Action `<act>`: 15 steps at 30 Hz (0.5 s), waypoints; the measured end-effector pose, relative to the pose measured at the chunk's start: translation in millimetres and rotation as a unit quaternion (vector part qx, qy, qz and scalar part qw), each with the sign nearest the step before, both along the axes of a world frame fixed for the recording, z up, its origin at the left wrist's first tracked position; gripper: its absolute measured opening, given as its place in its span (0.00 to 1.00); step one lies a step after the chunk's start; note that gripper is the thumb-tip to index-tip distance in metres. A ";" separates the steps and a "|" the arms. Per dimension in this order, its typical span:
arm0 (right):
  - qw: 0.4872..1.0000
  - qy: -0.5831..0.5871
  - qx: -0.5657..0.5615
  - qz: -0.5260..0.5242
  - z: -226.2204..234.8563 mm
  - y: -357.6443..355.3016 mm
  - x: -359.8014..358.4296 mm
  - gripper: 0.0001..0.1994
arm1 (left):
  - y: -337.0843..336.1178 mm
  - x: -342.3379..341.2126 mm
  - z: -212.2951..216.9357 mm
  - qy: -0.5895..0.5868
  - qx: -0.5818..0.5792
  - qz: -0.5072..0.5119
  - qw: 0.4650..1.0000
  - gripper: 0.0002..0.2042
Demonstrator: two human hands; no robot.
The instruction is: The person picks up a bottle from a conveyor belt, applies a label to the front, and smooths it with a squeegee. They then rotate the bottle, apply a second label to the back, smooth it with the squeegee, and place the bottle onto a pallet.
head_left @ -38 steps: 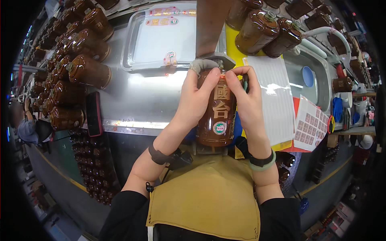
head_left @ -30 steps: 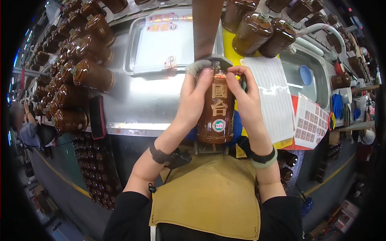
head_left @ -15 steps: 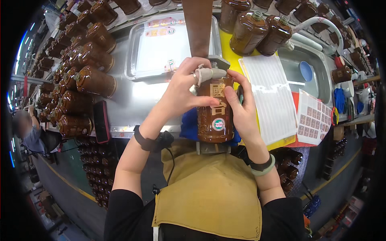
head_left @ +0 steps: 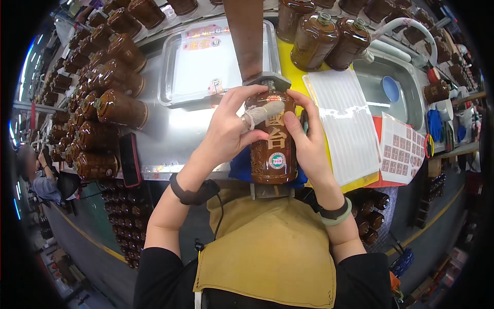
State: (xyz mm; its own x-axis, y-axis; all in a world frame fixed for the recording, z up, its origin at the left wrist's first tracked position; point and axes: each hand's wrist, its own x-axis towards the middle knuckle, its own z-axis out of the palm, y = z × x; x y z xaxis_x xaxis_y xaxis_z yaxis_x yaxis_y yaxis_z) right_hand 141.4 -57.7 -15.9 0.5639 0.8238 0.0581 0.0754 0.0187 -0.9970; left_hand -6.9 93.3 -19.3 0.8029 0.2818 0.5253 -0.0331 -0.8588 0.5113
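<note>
A brown bottle is at the person's twelve o'clock. The left hand spans its nine-o'clock side, wrapped finger over the front; how firmly it grips cannot be told. The right hand holds the three-o'clock side. White sheets lie toward two o'clock.

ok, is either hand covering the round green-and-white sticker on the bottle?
No, the sticker shows whole, low on the brown bottle, clear of the left hand and the right hand.
</note>
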 end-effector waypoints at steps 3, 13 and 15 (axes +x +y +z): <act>1.000 0.018 0.011 0.001 -1.9 0.1 -0.3 0.21 | -0.3 2.4 18.9 0.036 0.005 -0.016 0.999 0.26; 1.000 -0.008 0.005 0.004 -1.6 -0.1 0.0 0.22 | 0.2 1.2 2.4 -0.022 -0.079 0.000 0.997 0.33; 1.000 -0.016 0.004 0.001 -0.5 -0.5 0.1 0.22 | 1.9 4.5 4.3 -0.013 -0.103 0.001 0.995 0.33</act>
